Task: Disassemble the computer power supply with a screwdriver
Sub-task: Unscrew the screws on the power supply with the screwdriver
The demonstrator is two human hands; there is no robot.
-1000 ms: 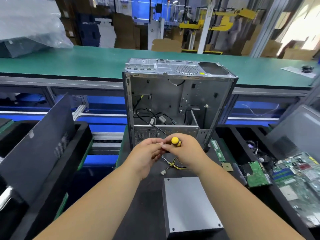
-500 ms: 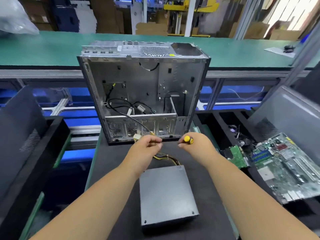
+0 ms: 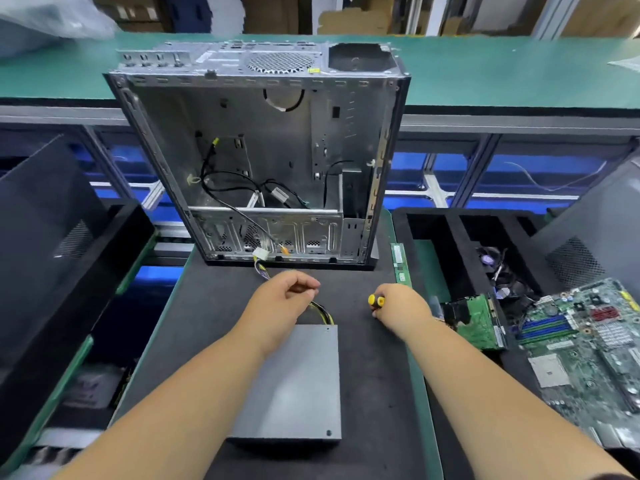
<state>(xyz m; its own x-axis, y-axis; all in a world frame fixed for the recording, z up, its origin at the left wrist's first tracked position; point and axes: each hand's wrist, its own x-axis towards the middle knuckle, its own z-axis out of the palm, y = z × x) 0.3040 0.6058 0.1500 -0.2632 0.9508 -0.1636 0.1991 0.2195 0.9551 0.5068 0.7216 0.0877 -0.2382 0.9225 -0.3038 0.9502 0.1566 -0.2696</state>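
Observation:
The grey power supply lies flat on the black mat in front of me, its cable bundle running out of its far edge. My left hand is closed on that cable bundle, whose white connector lies near the open computer case. My right hand grips a screwdriver with a yellow and black handle, off to the right of the power supply; its shaft is hidden in my fist.
The empty metal case stands upright at the mat's far end. A RAM stick lies along the mat's right edge. Right: a black tray with circuit boards and a green motherboard. Left: a black bin with a dark side panel.
My hands have drawn apart: the right one with the screwdriver moved right, the left one stayed on the cables. The view has tilted down and closer to the power supply.

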